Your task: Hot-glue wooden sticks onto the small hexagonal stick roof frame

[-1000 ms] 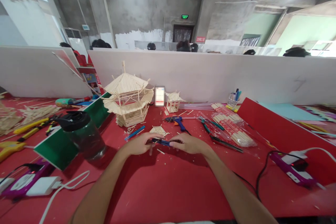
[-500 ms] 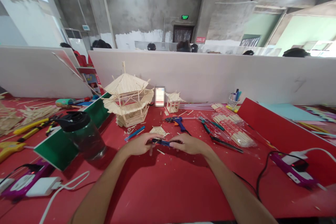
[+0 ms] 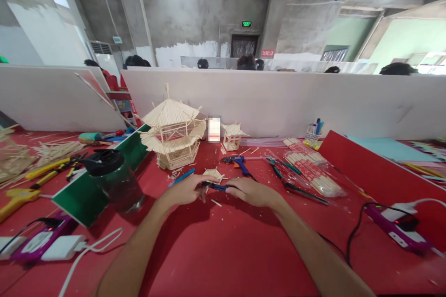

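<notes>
Both hands meet over the red tabletop in the middle of the view. My right hand is closed around the right end of a dark blue hand tool, too small to tell whether it is a cutter or pliers. My left hand curls at the tool's dark left end, fingers bent together; what it pinches is hidden. Just beyond the fingers lies a flat hexagonal stick frame. A loose short stick rests on the table below the tool. Further back stands a blue glue gun.
A two-tiered stick pavilion and a smaller one stand at the back. A dark water bottle is on the left by a green board. Right are green-handled pliers, bagged sticks and a purple power strip.
The whole scene has shifted slightly right in view. Both hands keep nearly the same place around the blue tool, with only a small change in the left fingers.
</notes>
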{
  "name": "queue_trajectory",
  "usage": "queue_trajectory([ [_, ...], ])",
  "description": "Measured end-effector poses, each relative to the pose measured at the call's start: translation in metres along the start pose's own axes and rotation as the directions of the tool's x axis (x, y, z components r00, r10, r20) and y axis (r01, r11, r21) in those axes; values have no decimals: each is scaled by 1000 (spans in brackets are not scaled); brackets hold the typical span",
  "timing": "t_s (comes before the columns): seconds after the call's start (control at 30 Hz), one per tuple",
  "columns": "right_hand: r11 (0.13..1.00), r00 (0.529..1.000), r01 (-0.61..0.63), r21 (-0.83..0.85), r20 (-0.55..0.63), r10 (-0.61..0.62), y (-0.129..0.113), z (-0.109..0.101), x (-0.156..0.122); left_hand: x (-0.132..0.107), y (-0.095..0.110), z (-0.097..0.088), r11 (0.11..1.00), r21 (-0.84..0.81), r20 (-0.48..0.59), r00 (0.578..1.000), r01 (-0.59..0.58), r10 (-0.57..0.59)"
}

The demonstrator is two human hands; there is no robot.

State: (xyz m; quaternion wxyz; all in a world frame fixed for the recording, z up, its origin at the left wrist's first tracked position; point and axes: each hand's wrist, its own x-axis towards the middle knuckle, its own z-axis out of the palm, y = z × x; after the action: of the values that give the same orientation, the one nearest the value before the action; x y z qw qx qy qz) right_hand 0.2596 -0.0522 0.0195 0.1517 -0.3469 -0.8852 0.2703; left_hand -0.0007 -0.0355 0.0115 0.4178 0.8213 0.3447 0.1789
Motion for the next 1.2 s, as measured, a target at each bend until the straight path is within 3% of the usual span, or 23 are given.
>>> queue_trajectory([
  [0.3, 981, 999, -42, -191, -14, 40, 0, -19, 13, 21, 15, -22, 998, -57, 38, 999, -2, 4],
  [0.43, 948, 996, -87, -306, -6, 89, 2, -25, 25, 30, 18, -27, 998, -24, -4, 999, -52, 52],
  [0.9, 814, 994, -58, -577, 43, 101, 12, -24, 49, 41, 3, -35, 978, 165, -34, 990, -127, 134],
  [1.2, 777, 995, -73, -626, 7, 99, 18, -23, 49, 44, 2, -35, 977, 165, -46, 989, -134, 143],
])
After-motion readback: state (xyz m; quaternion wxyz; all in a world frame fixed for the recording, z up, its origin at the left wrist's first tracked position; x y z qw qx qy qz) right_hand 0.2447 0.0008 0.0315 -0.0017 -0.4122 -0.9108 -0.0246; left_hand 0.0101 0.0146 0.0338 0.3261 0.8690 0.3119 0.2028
